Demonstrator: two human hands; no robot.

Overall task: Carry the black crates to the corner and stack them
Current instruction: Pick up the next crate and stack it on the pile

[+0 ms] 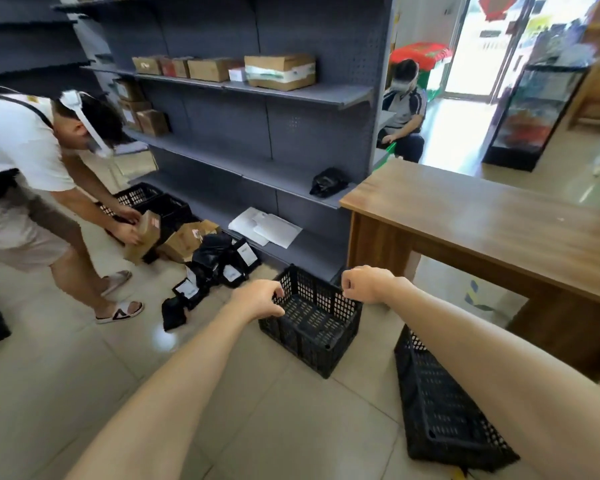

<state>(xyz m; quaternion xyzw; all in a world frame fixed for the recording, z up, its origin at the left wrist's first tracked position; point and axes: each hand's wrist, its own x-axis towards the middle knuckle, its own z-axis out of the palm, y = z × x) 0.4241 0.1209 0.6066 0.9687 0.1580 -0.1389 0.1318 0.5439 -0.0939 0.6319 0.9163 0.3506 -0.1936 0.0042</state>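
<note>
A black mesh crate (312, 323) stands upright on the tiled floor in front of the shelf end. My left hand (258, 299) hovers at its left rim with fingers curved and apart, holding nothing. My right hand (366, 284) is over the crate's far right corner, loosely curled, and I see nothing in it. A second black crate (440, 410) lies tipped on its side at the lower right, partly hidden under my right forearm. More black crates (137, 197) sit on the floor further left by the shelf.
Grey shelving (257, 140) with cardboard boxes runs along the back. A wooden table (482, 223) stands at the right. Another person (25, 161) bends at the left, holding a cardboard box (146, 233). Black packages (208, 268) litter the floor. Someone sits behind the shelf (404, 112).
</note>
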